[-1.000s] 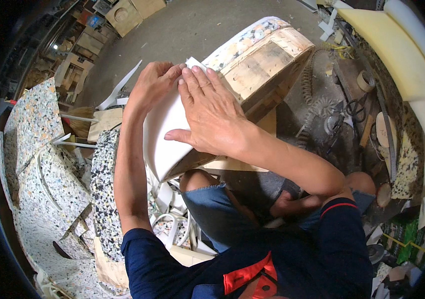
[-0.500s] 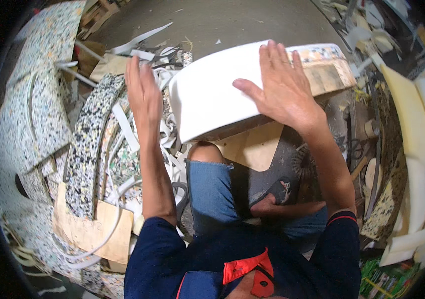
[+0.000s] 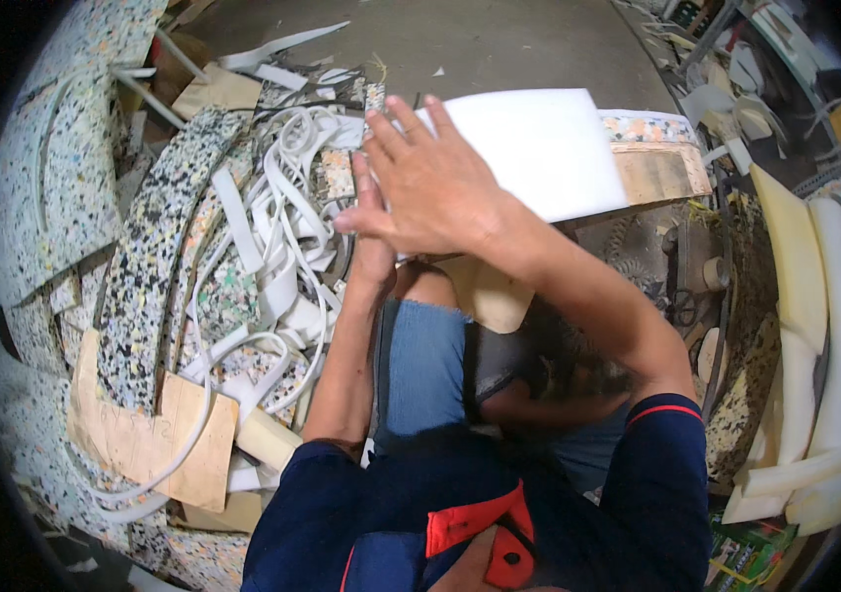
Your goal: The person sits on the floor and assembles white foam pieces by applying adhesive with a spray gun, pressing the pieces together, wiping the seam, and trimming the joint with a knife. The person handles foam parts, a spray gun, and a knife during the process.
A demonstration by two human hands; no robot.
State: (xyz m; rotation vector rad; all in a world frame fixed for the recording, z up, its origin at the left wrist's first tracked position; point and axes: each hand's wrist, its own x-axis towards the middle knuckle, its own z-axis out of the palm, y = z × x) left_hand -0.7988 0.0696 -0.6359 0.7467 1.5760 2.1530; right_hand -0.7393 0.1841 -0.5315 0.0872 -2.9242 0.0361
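Note:
A white foam sheet (image 3: 549,148) lies over a wooden piece (image 3: 652,176) edged with speckled foam. My right hand (image 3: 430,183) is flat at the sheet's left end, fingers spread, and covers that corner. Partly behind it, my left hand (image 3: 373,247) points upward beside the same end. One straight finger of it shows; the others are hidden, as is whether it touches the foam. The bare wood and speckled edge stick out past the sheet on the right.
Tangled white foam strips (image 3: 292,217) and speckled foam offcuts (image 3: 159,257) are heaped on the left, with a plywood piece (image 3: 154,424) near me. Yellowish foam lengths (image 3: 796,266) lean on the right. My denim-covered knee (image 3: 425,355) is under the work.
My right hand has slid left across the foam sheet to its left end, now overlapping my left hand. My left hand has moved right and nearer. The sheet's left end now sits farther right.

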